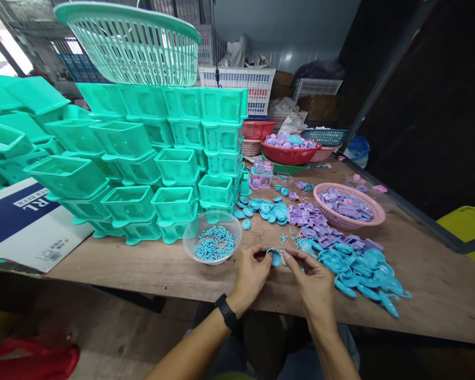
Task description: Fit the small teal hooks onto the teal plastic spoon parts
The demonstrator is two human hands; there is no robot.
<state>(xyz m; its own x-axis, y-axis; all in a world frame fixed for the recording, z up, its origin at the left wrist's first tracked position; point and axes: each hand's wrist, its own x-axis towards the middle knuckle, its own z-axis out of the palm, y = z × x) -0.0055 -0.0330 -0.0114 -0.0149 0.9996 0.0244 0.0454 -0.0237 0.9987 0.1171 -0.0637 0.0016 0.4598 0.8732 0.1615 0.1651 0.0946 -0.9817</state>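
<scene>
Between the thumb and fingers of my left hand (pixel 252 274) is a small round blue plastic dish (pixel 275 257). My right hand (pixel 312 277) pinches at the dish's right side; a small pale bit shows by its thumb, too small to name. Left of my hands stands a clear plastic bowl (pixel 190 247) holding many tiny blue hook-like pieces (pixel 216 244). A few loose blue hooks (pixel 283 239) lie just beyond my fingers. To the right spreads a heap of blue plastic dishes (pixel 364 269), with purple plastic parts (pixel 312 219) behind it.
Stacked green plastic boxes (pixel 176 203) fill the left, topped by a green basket (pixel 130 47). A pink basket (pixel 324 214) of purple parts sits at right. Behind are a red basket (pixel 288 154) and a small purple toy case (pixel 261 175). A cardboard box (pixel 35 221) leans at left.
</scene>
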